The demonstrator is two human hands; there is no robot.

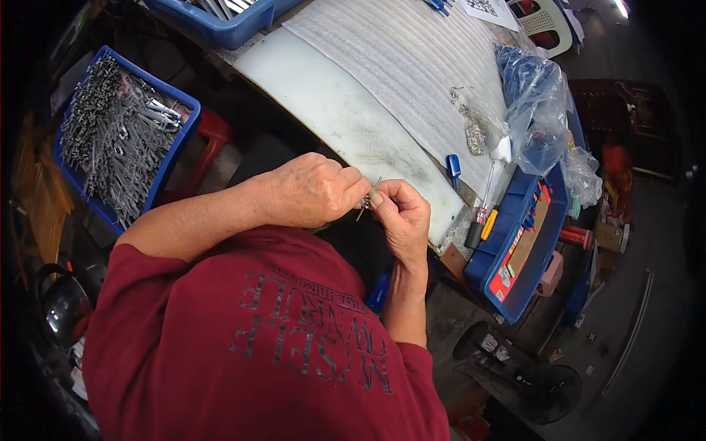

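Together, left hand (312,189) and right hand (401,217) pinch what seems a small metal part (365,200), tilted upright, near the white board (323,103) edge.

Blue bin (176,147) of silvery metal parts (110,132); dark red shirt (220,345); white ribbed mat (412,66).

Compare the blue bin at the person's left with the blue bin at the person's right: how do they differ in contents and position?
The left blue bin is heaped with grey metal parts; the right blue bin holds flat red and brown packs and few loose pieces. The left blue bin sits beside the white worktable, apart from it; the right blue bin sits against its edge, near a screwdriver. Both are blue plastic, rectangular and open-topped.
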